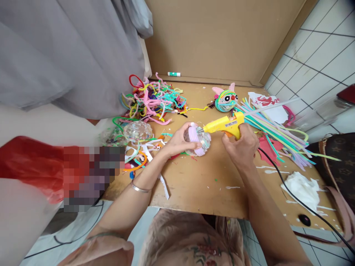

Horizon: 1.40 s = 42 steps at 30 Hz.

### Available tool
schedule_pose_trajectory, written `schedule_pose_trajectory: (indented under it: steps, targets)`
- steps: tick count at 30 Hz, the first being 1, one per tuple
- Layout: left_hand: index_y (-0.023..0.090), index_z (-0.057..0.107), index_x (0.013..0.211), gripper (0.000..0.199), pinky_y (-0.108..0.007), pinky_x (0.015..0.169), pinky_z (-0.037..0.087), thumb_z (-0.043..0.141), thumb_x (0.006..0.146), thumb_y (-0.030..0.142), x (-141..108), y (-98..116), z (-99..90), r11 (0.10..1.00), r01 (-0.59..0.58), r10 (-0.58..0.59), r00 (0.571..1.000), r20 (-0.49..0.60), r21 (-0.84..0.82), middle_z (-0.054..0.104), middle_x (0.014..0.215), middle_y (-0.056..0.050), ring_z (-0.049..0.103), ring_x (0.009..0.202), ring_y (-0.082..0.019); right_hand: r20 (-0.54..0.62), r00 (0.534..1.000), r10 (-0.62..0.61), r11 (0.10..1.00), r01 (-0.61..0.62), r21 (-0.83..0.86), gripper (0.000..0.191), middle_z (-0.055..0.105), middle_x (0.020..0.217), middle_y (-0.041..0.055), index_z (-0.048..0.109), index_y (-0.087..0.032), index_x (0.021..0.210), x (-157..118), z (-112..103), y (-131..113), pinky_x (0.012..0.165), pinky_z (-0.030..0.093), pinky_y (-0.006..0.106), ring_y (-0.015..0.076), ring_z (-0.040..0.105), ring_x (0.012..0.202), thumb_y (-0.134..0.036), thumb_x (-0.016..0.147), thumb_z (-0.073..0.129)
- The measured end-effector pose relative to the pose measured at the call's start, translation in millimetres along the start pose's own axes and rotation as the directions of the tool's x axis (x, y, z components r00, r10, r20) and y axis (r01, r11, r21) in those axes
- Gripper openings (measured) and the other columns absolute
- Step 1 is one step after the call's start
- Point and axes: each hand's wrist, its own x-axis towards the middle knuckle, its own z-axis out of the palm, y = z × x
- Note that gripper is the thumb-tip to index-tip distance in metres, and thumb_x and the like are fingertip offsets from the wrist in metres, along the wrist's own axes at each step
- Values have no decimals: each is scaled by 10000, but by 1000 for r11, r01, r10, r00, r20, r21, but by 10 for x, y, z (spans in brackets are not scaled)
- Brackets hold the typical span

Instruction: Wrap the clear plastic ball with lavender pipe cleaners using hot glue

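My left hand [179,141] is closed around a clear plastic ball [204,143] with a band of lilac pipe cleaner [193,135] wrapped over it. In my right hand [244,145] is a yellow hot glue gun [222,125], a translucent glue stick [273,106] poking out of its back. The gun's metal nozzle points left and meets the ball beside the lilac band; whether the tip touches the surface I cannot tell. Behind the gun sits a decorated ball [226,99] with pink ears, eyes and a red nose.
Tangled pipe cleaners [152,99] heap at the back left, near another clear ball [138,130]. Straight pastel pipe cleaners [277,129] lie to the right. The gun's black cord [285,183] runs past a crumpled white tissue [302,190] and a brown handbag [337,162].
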Motion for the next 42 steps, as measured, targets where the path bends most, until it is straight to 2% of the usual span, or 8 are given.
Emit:
schedule_pose_trajectory:
  steps: [8, 18, 42]
  targets:
    - [154, 486, 1104, 698, -257, 767, 468, 817, 510, 312, -15, 42, 15, 997, 26, -25, 1000, 16, -69, 551, 929, -12, 540, 832, -156, -9, 1000, -16, 1000, 16, 17, 141, 555, 765, 37, 456, -235, 792, 13, -21, 9, 618, 360, 311, 217, 536, 733, -344, 763, 541]
    - [146, 503, 1121, 708, -266, 773, 470, 820, 517, 333, -13, 28, 12, 999, -10, 10, 1000, 16, -33, 566, 981, -30, 551, 873, -172, -94, 991, -91, 995, 94, 35, 149, 535, 720, 17, 453, -231, 768, 14, 7, 36, 591, 333, 302, 198, 510, 675, -301, 740, 581]
    - [152, 500, 1110, 707, -276, 783, 473, 827, 510, 331, -4, 11, 17, 999, -22, 23, 1000, 13, -44, 574, 984, -30, 553, 874, -170, -124, 982, -143, 990, 142, -17, 97, 588, 753, 34, 495, -221, 798, 6, -7, 29, 583, 351, 302, 210, 552, 692, -263, 752, 570]
